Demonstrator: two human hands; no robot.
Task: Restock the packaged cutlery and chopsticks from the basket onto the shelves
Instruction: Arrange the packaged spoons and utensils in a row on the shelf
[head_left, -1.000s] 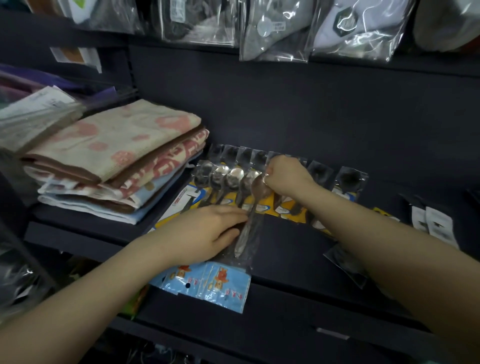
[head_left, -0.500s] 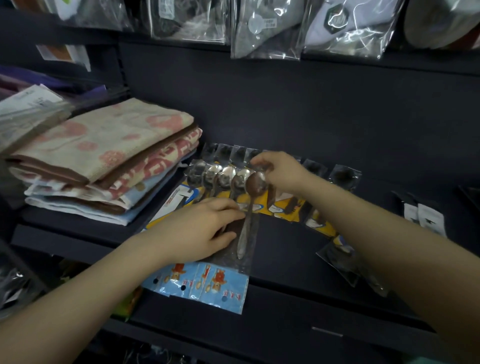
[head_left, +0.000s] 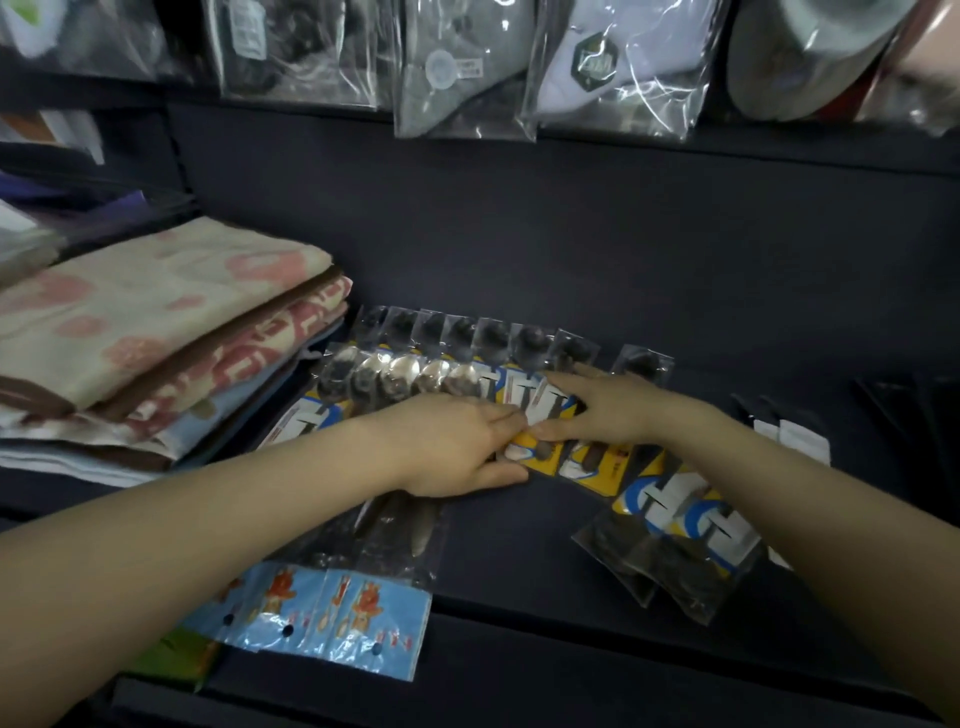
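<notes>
The packaged spoons (head_left: 410, 376) lie fanned in overlapping rows on the dark shelf (head_left: 519, 561) beside folded towels (head_left: 156, 332); both hands meet over them, the left hand (head_left: 457, 441) flat with straight fingers, the right hand (head_left: 602, 405) pressing a yellow-backed pack (head_left: 540, 449); likely light, stiff metal in slippery film, best pinched at the card end

Folded towels (head_left: 156, 332) stacked at left; bagged socks (head_left: 613, 67) hang above the shelf
</notes>
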